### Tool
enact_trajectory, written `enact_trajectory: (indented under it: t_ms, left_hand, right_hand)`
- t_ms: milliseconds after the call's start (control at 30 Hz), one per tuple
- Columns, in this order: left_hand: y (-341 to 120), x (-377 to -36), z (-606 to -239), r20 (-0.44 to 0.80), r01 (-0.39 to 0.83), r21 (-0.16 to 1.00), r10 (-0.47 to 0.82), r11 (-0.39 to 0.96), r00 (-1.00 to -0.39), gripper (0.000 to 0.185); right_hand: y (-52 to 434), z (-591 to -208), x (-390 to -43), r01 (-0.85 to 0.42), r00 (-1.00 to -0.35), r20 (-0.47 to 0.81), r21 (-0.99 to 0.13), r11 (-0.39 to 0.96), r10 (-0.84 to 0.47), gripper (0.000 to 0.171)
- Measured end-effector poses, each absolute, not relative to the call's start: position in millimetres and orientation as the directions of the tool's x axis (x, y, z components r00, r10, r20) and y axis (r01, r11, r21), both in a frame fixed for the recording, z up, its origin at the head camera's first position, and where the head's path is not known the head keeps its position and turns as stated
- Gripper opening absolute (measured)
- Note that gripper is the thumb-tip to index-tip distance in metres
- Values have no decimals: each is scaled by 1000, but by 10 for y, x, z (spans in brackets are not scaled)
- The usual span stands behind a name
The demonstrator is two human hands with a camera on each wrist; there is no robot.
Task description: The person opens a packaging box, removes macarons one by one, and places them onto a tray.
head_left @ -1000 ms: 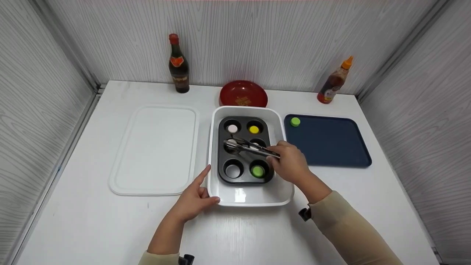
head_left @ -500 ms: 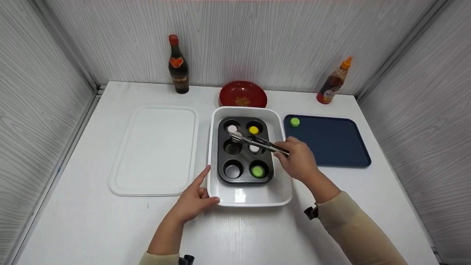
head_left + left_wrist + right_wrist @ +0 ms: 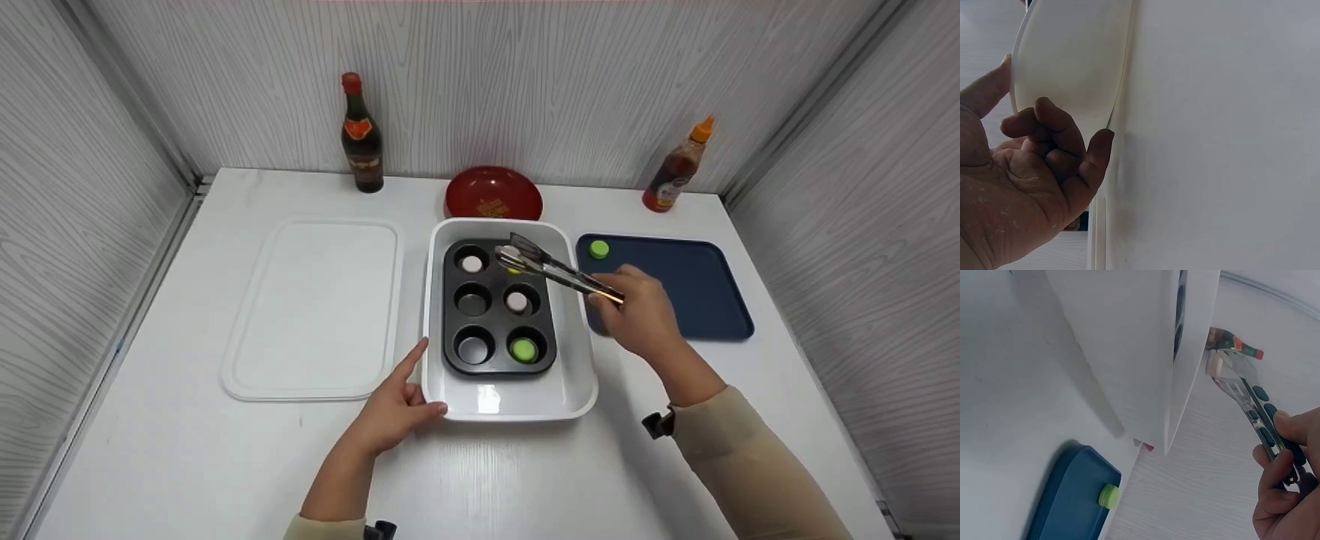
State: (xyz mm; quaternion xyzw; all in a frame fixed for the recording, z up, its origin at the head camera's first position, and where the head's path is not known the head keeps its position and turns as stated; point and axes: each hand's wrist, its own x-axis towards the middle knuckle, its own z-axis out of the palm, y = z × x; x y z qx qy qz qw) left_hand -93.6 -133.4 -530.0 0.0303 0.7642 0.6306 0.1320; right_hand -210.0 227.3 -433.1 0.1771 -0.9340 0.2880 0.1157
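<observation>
My right hand (image 3: 637,311) grips a pair of metal tongs (image 3: 574,279), held above the right side of a white plastic bin (image 3: 510,417). Their tips pinch a small pale cylinder (image 3: 1214,364), plain in the right wrist view. Below them sits a dark muffin tin (image 3: 499,322) inside the bin, its back right cup partly covered by the tongs. Pale pieces lie in the back left and middle right cups, a green piece (image 3: 523,350) in the front right one. My left hand (image 3: 394,412) touches the bin's front left corner, thumb and index finger spread along the rim.
To the right lies a dark blue tray (image 3: 675,300) with a green piece (image 3: 598,249) in its back left corner. A white lid (image 3: 319,307) lies on the left. Behind stand a dark bottle (image 3: 364,146), a red bowl (image 3: 493,193) and a sauce bottle (image 3: 675,176).
The tongs have lifted the pale piece out of the middle left cup and moved back and to the right, over the back right cup. My left hand has stayed in place.
</observation>
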Motion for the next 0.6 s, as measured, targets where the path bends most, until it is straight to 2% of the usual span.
enact_trajectory:
  t_ms: [333,600]
  left_hand:
    - [-1337,-935,-5293,-161,-119,973,215,199,-963,106]
    - [-1339,-941,-5308,-155,-113,976,224,188,-962,105]
  right_hand:
    - [2621,-4087,-2204,-307,-932,332,-505,807,-147,28]
    - [2936,-3995,-2284,-315,-896,431,-447,837,-107,26]
